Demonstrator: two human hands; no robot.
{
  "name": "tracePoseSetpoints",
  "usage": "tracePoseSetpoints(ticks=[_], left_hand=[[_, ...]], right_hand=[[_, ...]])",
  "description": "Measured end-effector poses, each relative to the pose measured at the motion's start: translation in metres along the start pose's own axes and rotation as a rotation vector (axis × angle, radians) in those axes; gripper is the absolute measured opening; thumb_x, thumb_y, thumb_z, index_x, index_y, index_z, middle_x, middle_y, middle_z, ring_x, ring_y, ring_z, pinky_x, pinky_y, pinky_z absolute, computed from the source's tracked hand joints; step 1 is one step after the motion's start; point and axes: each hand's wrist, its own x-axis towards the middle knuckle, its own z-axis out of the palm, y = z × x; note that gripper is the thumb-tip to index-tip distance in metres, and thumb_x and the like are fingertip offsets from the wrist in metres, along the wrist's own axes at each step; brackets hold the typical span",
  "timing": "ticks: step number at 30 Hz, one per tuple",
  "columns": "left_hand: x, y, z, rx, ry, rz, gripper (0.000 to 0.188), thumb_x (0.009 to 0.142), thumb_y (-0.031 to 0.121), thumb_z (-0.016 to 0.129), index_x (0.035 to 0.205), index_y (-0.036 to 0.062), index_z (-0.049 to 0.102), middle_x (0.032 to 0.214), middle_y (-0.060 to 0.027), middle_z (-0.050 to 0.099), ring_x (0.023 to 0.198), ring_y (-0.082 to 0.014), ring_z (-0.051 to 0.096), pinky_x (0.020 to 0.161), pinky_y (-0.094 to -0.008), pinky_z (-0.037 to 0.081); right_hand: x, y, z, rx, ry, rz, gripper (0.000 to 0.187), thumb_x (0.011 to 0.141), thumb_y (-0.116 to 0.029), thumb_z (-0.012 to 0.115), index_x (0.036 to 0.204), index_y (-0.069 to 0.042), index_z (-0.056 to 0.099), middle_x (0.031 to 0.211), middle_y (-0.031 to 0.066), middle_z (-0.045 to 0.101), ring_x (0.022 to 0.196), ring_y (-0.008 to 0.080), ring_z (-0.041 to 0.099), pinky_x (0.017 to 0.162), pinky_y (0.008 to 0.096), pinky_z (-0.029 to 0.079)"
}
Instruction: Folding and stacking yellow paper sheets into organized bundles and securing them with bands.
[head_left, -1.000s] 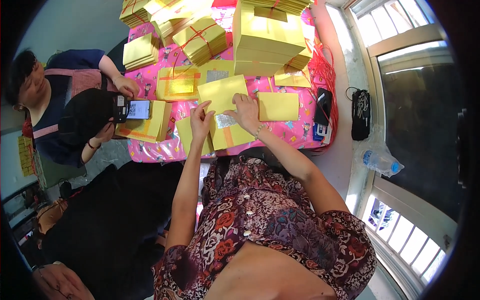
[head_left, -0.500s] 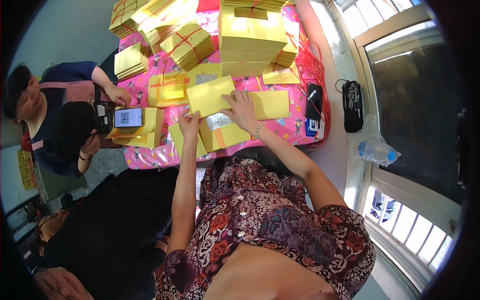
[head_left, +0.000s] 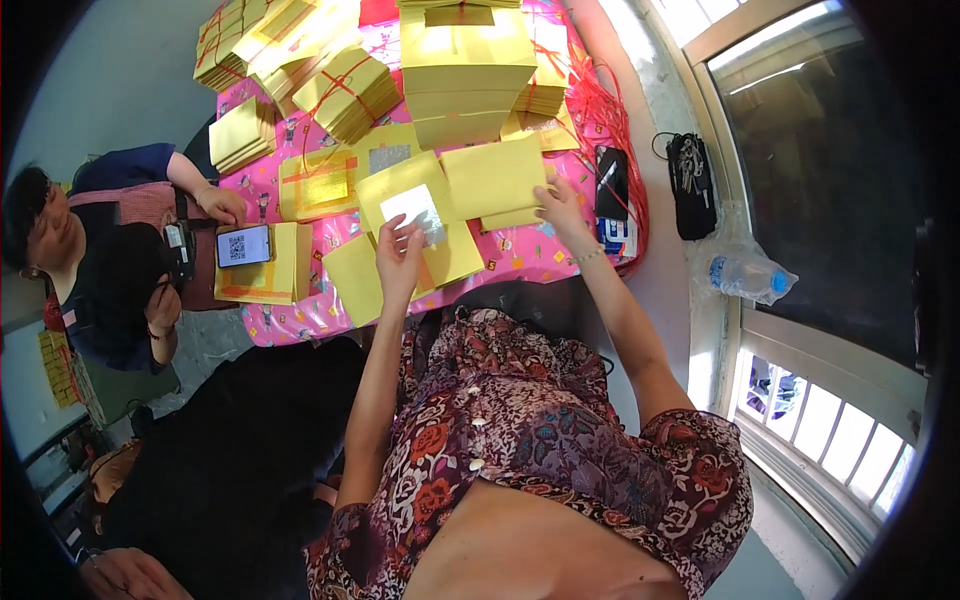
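Two hands of the wearer are seen over a table covered with a pink patterned cloth [head_left: 520, 250]. The left hand [head_left: 400, 262] is laid with fingers spread on a square yellow paper sheet with a silver foil patch at its centre [head_left: 405, 195], the fingertips touching the foil. The right hand [head_left: 562, 210] is held with loosely open fingers against the lower right corner of a second plain yellow paper sheet [head_left: 495, 178], which lies just beside the first; whether the corner is pinched cannot be told. Two more loose yellow sheets [head_left: 352, 280] are spread under and below the left hand. Behind these, one tall stack of yellow paper [head_left: 465, 75] is seen, and at least three bundles of yellow paper tied with red string [head_left: 345, 92] lie further left. One black phone [head_left: 611, 182] rests at the table's right edge, near the right hand. One clear plastic water bottle [head_left: 745, 275] lies on the sill, well apart. At the left, another person's hand [head_left: 222, 205] is placed beside one lit phone [head_left: 243, 245].
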Motion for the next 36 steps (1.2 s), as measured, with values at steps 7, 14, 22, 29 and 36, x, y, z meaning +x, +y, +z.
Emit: tracePoseSetpoints(ticks=[7, 14, 22, 29, 36], left_hand=[[-0.016, -0.008, -0.021, 0.294, 0.044, 0.053, 0.022, 0.091, 0.008, 0.057, 0.112, 0.001, 0.057, 0.095, -0.0069, 0.064, 0.086, -0.0129, 0.062, 0.077, -0.0267, 0.05], [-0.011, -0.003, -0.015, 0.348, -0.013, 0.048, 0.02, 0.09, 0.008, 0.058, 0.11, 0.0013, 0.059, 0.093, -0.0067, 0.065, 0.084, -0.0143, 0.061, 0.076, -0.0271, 0.05], [-0.027, 0.016, -0.034, 0.784, -0.155, 0.174, 0.031, 0.075, 0.016, 0.075, 0.102, 0.0064, 0.063, 0.092, -0.0099, 0.059, 0.089, -0.0263, 0.056, 0.081, -0.0363, 0.047], [-0.038, 0.017, -0.037, 0.985, -0.304, 0.265, 0.051, 0.059, 0.015, 0.084, 0.103, 0.0101, 0.058, 0.104, -0.01, 0.051, 0.102, -0.0318, 0.048, 0.087, -0.041, 0.041], [-0.035, 0.013, -0.04, 0.974, -0.337, 0.321, 0.048, 0.059, 0.01, 0.082, 0.1, 0.0094, 0.059, 0.102, -0.0099, 0.052, 0.098, -0.0314, 0.05, 0.085, -0.0403, 0.043]], right_hand=[[0.012, 0.053, -0.047, -0.146, 0.153, 0.03, 0.025, 0.092, -0.014, 0.057, 0.116, -0.008, 0.052, 0.095, 0.0038, 0.063, 0.074, 0.0097, 0.06, 0.056, 0.0228, 0.048], [0.041, 0.104, -0.074, -0.678, 0.364, -0.204, 0.026, 0.089, -0.013, 0.059, 0.11, -0.001, 0.052, 0.09, 0.0108, 0.065, 0.067, 0.0223, 0.064, 0.052, 0.0344, 0.05], [-0.003, 0.016, -0.014, -1.283, 0.484, -0.608, 0.036, 0.078, -0.013, 0.064, 0.108, 0.002, 0.051, 0.093, 0.0207, 0.059, 0.091, 0.0365, 0.058, 0.077, 0.0434, 0.048], [-0.039, -0.023, 0.05, -0.948, -0.515, -0.707, 0.031, 0.074, -0.016, 0.072, 0.1, -0.01, 0.058, 0.094, 0.0089, 0.055, 0.093, 0.0296, 0.055, 0.076, 0.0399, 0.048], [-0.056, -0.008, 0.094, -1.325, -0.69, -0.922, 0.036, 0.067, -0.021, 0.076, 0.093, -0.009, 0.055, 0.092, 0.0072, 0.054, 0.092, 0.027, 0.056, 0.076, 0.0376, 0.049]])
